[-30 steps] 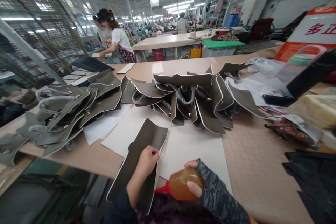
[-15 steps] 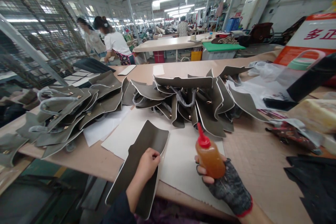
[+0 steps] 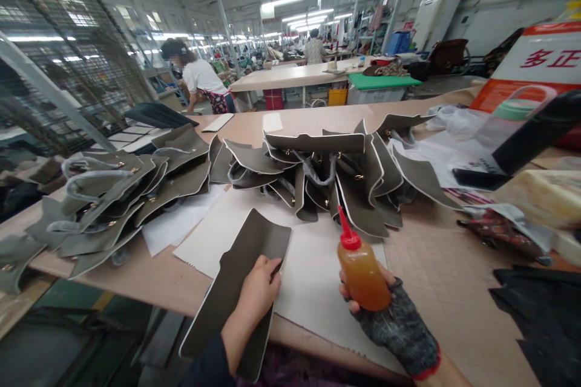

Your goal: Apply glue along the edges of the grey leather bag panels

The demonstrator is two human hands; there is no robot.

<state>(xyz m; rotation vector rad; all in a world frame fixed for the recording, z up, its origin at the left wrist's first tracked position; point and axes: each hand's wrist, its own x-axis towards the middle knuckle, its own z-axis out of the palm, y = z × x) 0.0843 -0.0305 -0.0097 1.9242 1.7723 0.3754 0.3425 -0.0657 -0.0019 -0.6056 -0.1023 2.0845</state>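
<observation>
Lifted away from the olive panel (image 3: 227,284), your amber bottle (image 3: 363,275) points its red nozzle (image 3: 347,230) upward right of centre; 1 second ago that nozzle was at the panel's right edge, low in the frame. At this moment nothing is being put on the panel, and only your left hand (image 3: 261,287) is at it. Your left fingers have also reached slightly further towards its right edge.

Going from the left, a heap of olive bag parts (image 3: 109,196) with wrapped handles lies along the left side of the frame. Lower centre, your panel slants with its lower end over the front of the table (image 3: 445,278) and its upper end above a pale board (image 3: 308,290). Your left hand lies across it, fingertips close together at the right edge; you can't tell from here whether they pinch it or only press. Behind, mid-frame, stands a 2nd group of olive parts (image 3: 358,193).

Right of centre, your right hand (image 3: 394,314), in a grey fingerless glove, is wrapped firmly around the bottle, well apart from the panel. At the lower right edge lies some black sheet material (image 3: 540,308).
</observation>
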